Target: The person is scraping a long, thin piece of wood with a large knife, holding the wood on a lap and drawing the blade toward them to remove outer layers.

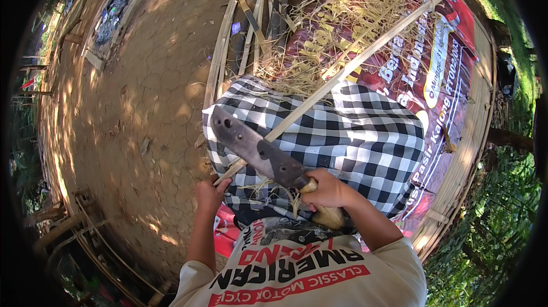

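Note:
My right hand (327,191) is closed around the wooden handle (327,215) of a machete (255,146). The broad dark blade has several holes and points up and to the left. It lies across a long pale bamboo strip (342,74), hiding a short piece of it. My left hand (210,194) grips the near end of that strip. From there the strip slants over my lap to the far right. A black-and-white checked cloth (365,135) covers my legs, with a few thin shavings (264,189) near my waist.
Curly shavings (365,15) are heaped on a dark red printed banner (434,130) ahead and to the right. Several bamboo strips (227,44) lie beyond my lap. Cracked bare earth (142,90) stretches left, with a wood-framed ash pit (117,13) far left. A bamboo edge (478,118) runs along the right.

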Demonstrator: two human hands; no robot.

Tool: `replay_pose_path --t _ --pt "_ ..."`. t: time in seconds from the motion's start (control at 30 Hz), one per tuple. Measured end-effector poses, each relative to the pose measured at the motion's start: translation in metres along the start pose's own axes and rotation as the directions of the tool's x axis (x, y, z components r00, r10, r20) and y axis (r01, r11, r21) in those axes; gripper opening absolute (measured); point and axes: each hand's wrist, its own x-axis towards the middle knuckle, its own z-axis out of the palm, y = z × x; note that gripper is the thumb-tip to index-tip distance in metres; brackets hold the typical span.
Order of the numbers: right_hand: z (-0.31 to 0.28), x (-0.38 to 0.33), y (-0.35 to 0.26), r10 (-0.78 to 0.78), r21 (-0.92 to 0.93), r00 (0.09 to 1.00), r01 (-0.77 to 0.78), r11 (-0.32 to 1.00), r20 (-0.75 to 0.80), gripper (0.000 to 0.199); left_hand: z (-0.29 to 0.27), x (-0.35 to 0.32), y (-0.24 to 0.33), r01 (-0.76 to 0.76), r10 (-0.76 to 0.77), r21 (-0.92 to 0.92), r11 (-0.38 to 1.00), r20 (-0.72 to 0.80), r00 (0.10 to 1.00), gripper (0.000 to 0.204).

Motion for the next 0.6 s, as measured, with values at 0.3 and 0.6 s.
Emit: replay_pose_path --t 0.3,0.6 --pt "-0.041 -0.043 -0.01 -0.339 0.123 0.816 0.44 0.889 -0.468 0.02 -0.021 -0.009 0.018 0.019 0.01 -0.159 0.987 0.177 0.984 0.04" --pt "-0.026 -0.04 -0.025 -0.478 -0.089 0.57 0.577 0.812 -0.668 0.013 -0.039 -0.006 0.082 -0.087 0.156 -0.251 0.964 0.269 0.95 0.033"
